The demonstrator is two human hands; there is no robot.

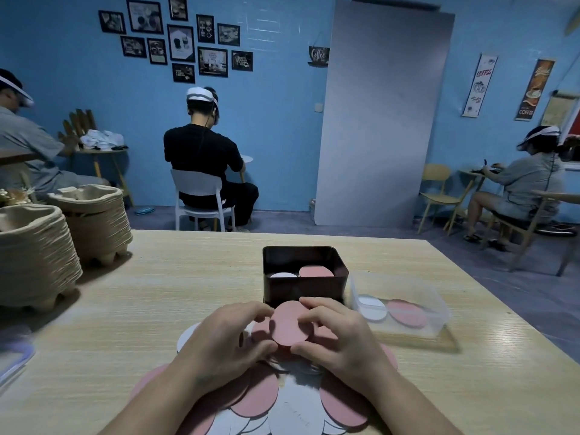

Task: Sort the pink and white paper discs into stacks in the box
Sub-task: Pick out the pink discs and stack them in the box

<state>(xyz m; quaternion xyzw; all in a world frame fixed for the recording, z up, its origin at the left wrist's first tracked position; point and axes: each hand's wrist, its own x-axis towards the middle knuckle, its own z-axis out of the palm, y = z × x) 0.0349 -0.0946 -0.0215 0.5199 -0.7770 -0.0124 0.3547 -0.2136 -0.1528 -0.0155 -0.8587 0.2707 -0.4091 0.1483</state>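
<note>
Hands pinch pink stack (290, 324) rim, left hand (219, 339), right hand (342, 335) opposite; box (301, 291) wall just beyond.

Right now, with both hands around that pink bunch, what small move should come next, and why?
Probably carry the pink stack forward over the dark box and lower it onto the pink discs in its right half. The left hand and right hand grip it by its edges, the box stands just behind, and white discs lie in the left half.
</note>
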